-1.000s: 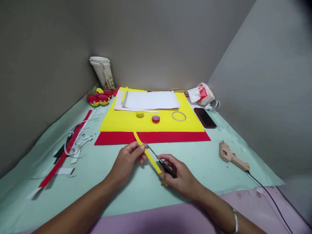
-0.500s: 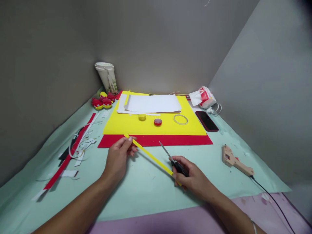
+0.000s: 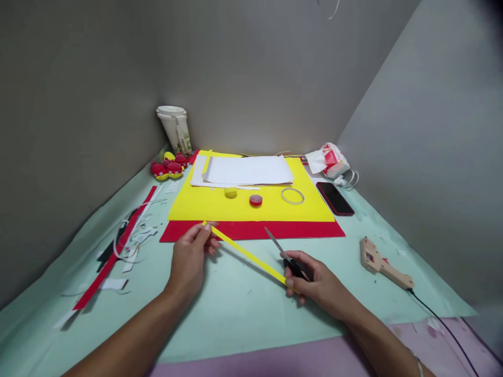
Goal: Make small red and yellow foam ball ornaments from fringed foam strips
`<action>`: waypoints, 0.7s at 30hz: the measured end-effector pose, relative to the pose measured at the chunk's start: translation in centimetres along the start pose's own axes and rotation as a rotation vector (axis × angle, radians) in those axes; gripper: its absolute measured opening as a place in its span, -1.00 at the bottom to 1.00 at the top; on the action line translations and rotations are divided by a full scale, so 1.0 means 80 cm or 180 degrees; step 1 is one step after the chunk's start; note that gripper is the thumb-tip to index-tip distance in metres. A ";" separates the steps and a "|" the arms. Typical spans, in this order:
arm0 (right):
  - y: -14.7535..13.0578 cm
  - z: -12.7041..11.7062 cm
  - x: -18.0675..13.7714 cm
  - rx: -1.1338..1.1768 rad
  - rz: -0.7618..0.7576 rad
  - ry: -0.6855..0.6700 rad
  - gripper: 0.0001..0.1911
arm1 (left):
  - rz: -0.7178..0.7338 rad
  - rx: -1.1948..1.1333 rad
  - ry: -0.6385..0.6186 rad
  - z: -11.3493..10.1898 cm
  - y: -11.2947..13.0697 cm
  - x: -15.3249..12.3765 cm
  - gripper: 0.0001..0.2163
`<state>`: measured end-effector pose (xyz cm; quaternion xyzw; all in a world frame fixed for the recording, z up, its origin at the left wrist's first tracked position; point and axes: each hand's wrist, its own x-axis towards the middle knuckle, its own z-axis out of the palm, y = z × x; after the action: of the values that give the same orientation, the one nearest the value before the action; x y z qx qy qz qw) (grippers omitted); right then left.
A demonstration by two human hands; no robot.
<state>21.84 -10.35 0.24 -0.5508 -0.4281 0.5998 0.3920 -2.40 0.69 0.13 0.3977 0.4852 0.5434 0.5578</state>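
Observation:
A narrow yellow strip (image 3: 249, 256) stretches slantwise between my two hands above the pale green table cover. My left hand (image 3: 191, 250) pinches its far left end between thumb and fingers. Its near right end is held by my right hand (image 3: 310, 277), which also grips a pair of scissors (image 3: 293, 267) with dark handles. The scissors' blades point away and to the left, apart from the strip. Beyond the hands lies a red sheet (image 3: 251, 230) under a yellow sheet (image 3: 212, 208).
Small yellow (image 3: 230, 192) and red (image 3: 255, 200) rolls and a ring (image 3: 293, 196) lie on the yellow sheet, before white paper (image 3: 251, 170). Red strips (image 3: 113, 256) and scraps lie left. A phone (image 3: 335, 198) and glue gun (image 3: 385, 263) lie right; a cup (image 3: 174, 128) stands back left.
My right hand has moved slightly right with the scissors and the strip's near end. My left hand stays almost in place. The whole view has shifted a little.

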 end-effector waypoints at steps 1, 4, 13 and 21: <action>0.000 0.000 0.000 -0.0004 -0.0016 0.0011 -0.51 | 0.0010 -0.0021 0.0006 -0.001 0.001 0.000 -0.72; 0.001 -0.001 0.000 -0.0063 -0.0085 0.0106 -0.52 | 0.0030 -0.0063 0.0059 -0.002 0.002 -0.001 -0.74; 0.006 -0.001 0.005 -0.0089 -0.0196 0.0502 -0.50 | -0.0033 -0.0151 0.0160 -0.002 0.002 -0.001 -0.75; 0.004 -0.004 0.006 0.0011 -0.0190 0.0730 -0.52 | -0.0073 -0.0300 0.0309 0.002 0.003 -0.001 -0.87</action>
<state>22.10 -10.01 -0.23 -0.6020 -0.3957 0.5216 0.4570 -2.32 0.64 0.41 0.3386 0.4900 0.5779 0.5579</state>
